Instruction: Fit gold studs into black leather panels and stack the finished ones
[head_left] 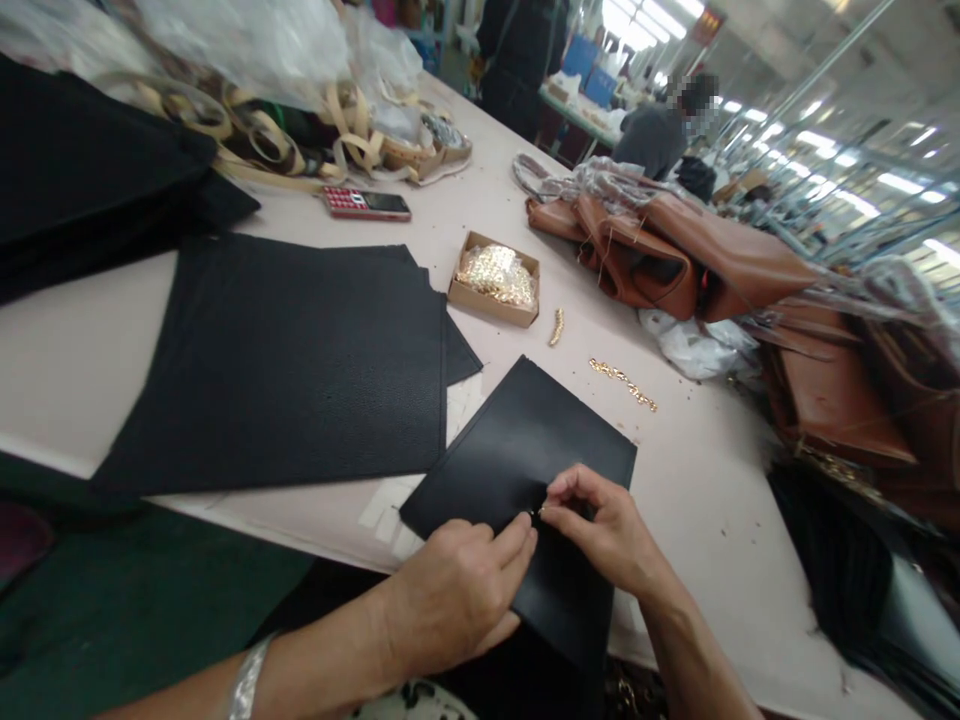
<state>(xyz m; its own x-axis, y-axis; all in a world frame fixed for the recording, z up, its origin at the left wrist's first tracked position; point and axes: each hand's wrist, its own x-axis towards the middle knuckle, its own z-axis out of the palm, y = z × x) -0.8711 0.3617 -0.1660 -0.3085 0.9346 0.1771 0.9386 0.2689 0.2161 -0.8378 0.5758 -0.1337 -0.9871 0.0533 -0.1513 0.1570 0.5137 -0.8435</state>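
Observation:
A black leather panel (pixel 517 430) lies askew at the table's front, its lower part reaching past the edge. My right hand (pixel 604 525) is above it, thumb and forefinger pinched on a tiny gold metal piece (pixel 540 511). From the left, my left hand (pixel 472 585) meets it with curled fingers, the fingertips pressed against the panel right beside the gold piece. Whatever lies under those fingertips is hidden. Beyond the panel are a strip of gold links (pixel 622 383) and a short gold stack (pixel 556 327).
Black leather sheets (pixel 315 370) overlap at left. A cardboard box (pixel 491 308) of gold pieces stands behind, near a red phone (pixel 367 204). Brown leather bags (pixel 720 250) line the right side. Tape coils (pixel 277 140) and plastic wrap lie at the back left. Two people are in the background.

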